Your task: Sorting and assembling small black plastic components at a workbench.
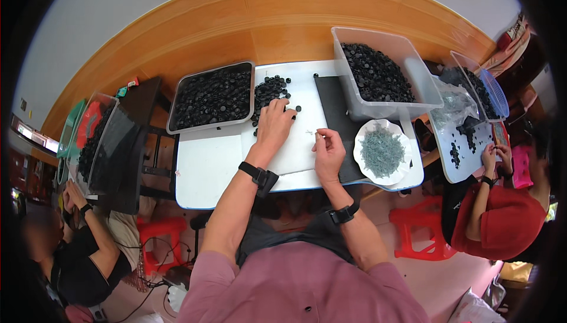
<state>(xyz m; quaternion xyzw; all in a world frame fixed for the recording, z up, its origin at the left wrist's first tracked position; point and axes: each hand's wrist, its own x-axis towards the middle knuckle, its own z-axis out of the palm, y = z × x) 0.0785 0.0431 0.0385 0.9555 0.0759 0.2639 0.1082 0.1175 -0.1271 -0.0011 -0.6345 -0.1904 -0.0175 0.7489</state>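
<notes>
My left hand (pixel 275 124) bends over the white tabletop beside a loose pile of small round black caps (pixel 270 89). Its fingertips close on one black cap (pixel 293 117), and another lies just beyond them. To its right, my right hand (pixel 329 154) is closed in a pinch above the table; whatever its fingers hold is too small to make out. A few tiny pale green pieces (pixel 309 132) lie on the table between my hands. Next to my right hand stands a white scalloped dish (pixel 405 170) heaped with thin grey-green pieces (pixel 381 151).
A shallow tray (pixel 171 123) full of black caps stands at the table's left. At the back right, a deep translucent bin (pixel 413 69) of caps rests partly on a black mat (pixel 333 104). Two people sit at side tables, near red stools (pixel 416 225).
</notes>
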